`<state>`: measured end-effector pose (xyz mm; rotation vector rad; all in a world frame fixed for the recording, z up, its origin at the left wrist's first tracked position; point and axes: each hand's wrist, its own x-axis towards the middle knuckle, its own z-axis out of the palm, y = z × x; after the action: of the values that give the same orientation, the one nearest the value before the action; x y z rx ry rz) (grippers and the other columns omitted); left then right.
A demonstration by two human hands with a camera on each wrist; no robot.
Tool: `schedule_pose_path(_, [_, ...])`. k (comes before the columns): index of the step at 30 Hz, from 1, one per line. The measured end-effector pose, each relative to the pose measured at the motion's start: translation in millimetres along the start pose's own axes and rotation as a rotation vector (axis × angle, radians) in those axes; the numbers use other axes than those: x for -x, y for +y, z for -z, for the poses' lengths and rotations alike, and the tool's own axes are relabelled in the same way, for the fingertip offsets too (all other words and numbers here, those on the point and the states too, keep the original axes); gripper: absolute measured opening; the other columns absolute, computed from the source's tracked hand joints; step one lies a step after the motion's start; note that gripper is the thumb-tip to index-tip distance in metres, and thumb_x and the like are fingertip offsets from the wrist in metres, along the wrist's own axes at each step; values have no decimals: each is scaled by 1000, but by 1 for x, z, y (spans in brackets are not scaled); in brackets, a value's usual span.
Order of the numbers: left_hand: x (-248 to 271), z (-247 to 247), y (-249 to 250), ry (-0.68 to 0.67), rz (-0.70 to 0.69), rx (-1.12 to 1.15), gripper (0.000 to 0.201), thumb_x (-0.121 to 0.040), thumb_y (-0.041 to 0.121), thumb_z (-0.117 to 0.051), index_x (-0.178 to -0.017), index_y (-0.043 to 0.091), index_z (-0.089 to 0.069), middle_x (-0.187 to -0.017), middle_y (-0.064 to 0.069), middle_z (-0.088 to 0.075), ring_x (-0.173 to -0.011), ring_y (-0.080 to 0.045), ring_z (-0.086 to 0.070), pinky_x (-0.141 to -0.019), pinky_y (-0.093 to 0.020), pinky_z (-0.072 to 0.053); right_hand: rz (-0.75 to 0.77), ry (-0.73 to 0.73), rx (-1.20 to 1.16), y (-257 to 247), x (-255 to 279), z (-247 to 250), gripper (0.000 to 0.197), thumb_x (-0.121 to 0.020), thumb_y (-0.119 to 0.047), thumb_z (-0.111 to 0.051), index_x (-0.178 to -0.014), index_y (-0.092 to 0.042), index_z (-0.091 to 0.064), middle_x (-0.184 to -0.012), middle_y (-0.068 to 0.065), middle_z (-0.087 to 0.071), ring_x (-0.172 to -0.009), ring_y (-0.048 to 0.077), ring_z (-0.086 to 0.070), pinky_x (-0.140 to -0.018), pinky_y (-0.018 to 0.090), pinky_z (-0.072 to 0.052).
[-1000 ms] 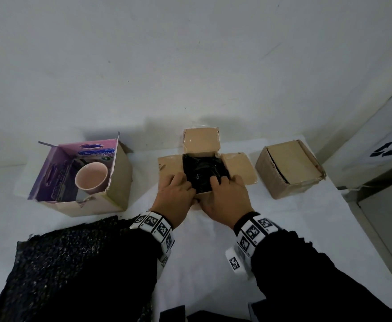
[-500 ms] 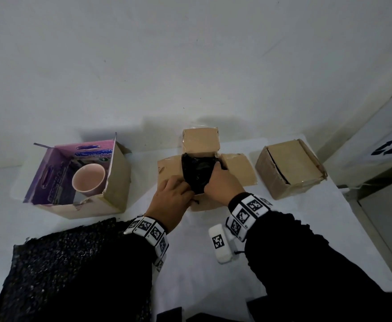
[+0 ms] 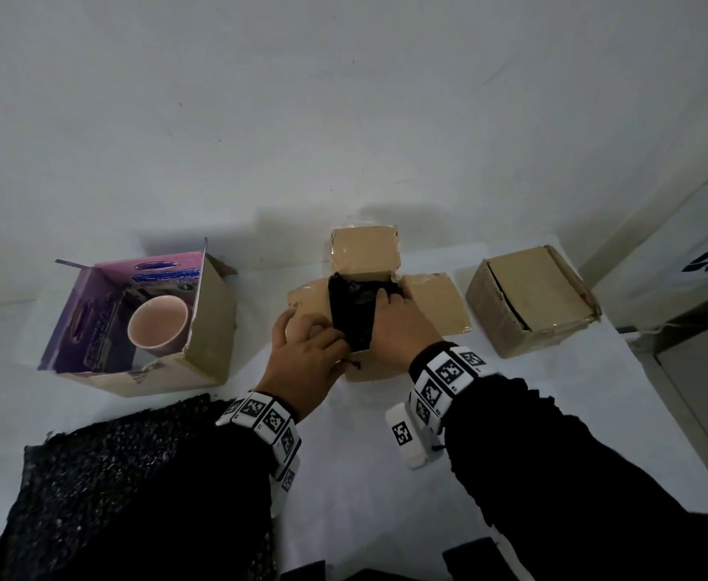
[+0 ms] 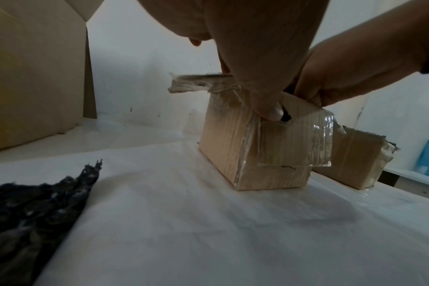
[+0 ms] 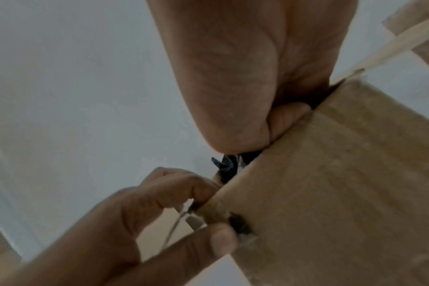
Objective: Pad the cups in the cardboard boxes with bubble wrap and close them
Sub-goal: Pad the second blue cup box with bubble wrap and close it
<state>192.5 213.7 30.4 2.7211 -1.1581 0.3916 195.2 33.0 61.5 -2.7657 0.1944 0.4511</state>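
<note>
The middle cardboard box [image 3: 436, 304] stands open with its flaps spread. Black bubble wrap [image 3: 350, 306] fills it and spills over the front edge. My left hand [image 3: 308, 354] pinches the box's near left corner between thumb [image 4: 269, 110] and fingers. My right hand [image 3: 400, 325] reaches in from the front. Its fingers curl over the wrap inside, and its thumb [image 5: 285, 120] presses the front flap [image 5: 331, 183] from outside. No cup shows in this box. A pink cup [image 3: 157, 325] stands bare in the purple-lined box [image 3: 211, 320] on the left.
A shut cardboard box [image 3: 532, 299] sits to the right, close to the table's right edge. A large sheet of black bubble wrap [image 3: 113, 475] lies at the near left, partly under my left sleeve. A white wall rises just behind the boxes.
My right hand has gone from the front edge forward into the box, over the wrap. My left hand has shifted to the near left corner, and wrap now hangs over the front.
</note>
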Motion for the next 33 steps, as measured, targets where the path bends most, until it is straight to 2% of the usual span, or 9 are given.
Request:
schedule_pose_path(3, [-3, 2, -1, -42, 11, -22, 11, -77, 37, -70, -85, 31, -65, -94, 19, -65, -116, -18, -46, -109, -62, -18, 71, -82, 122, 0, -7, 14, 43, -95, -18, -45, -133, 2, -43, -129, 20, -52, -111, 30, -53, -87, 33, -45])
schedule_pose_path(6, [-5, 3, -4, -79, 8, -36, 14, -76, 37, -72, -86, 32, -64, -95, 20, -65, -122, -21, -45, -109, -64, -15, 208, 120, 204, -3, -12, 32, 15, -89, -13, -51, -102, -9, -56, -110, 13, -60, -87, 25, -55, -70, 33, -46])
schedule_pose_path(8, [-5, 3, -5, -99, 3, -47, 15, -77, 38, -72, -88, 32, -64, -97, 20, -66, -124, -22, -44, -109, -64, -14, 385, 249, 177, -3, -20, 29, 29, -86, -11, -53, -115, -10, -54, -117, 10, -54, -98, 27, -53, -77, 37, -49])
schedule_pose_path(10, [-3, 3, -7, -111, 1, -65, 18, -77, 39, -74, -90, 31, -64, -99, 18, -67, -125, -22, -43, -109, -64, -14, 520, 165, 94, -3, -30, 22, 41, -86, -10, -53, -127, -14, -52, -127, 6, -53, -109, 25, -52, -88, 39, -48])
schedule_pose_path(17, [1, 0, 4, -64, 20, -20, 35, -76, 34, -69, -108, 23, -58, -111, -2, -65, -119, -26, -45, -97, -44, -33, 538, 97, 264, 12, -45, 0, 41, -91, -23, -51, -132, -24, -52, -133, -2, -56, -118, 21, -53, -93, 37, -39])
schedule_pose_path(21, [-3, 3, 9, -80, 37, 15, 30, -80, 38, -55, -106, 25, -65, -102, 6, -68, -120, -27, -48, -97, -43, -32, 528, 51, 398, 10, -52, -1, 37, -95, -27, -45, -130, -25, -55, -138, 2, -47, -125, 23, -40, -99, 42, -34])
schedule_pose_path(26, [4, 4, 12, -76, 48, 9, 27, -83, 42, -53, -100, 27, -68, -106, 11, -65, -123, -24, -45, -101, -44, -29, 640, 190, 437, 9, -51, -5, 33, -97, -25, -42, -124, -17, -59, -143, 5, -42, -130, 24, -37, -104, 37, -32])
schedule_pose_path(30, [4, 4, 17, -75, 91, 18, 24, -82, 42, -52, -96, 25, -63, -105, 10, -64, -125, -26, -43, -101, -46, -29, 645, 133, 397, 10, -55, -8, 32, -94, -27, -43, -124, -17, -48, -122, 3, -61, -117, 21, -51, -101, 36, -31])
schedule_pose_path(33, [0, 7, 16, -100, 100, 6, 24, -81, 44, -51, -93, 26, -61, -102, 11, -64, -125, -26, -42, -101, -48, -29, 623, 78, 417, 7, -58, -3, 25, -94, -29, -44, -116, -18, -51, -114, 3, -63, -111, 22, -52, -98, 36, -31])
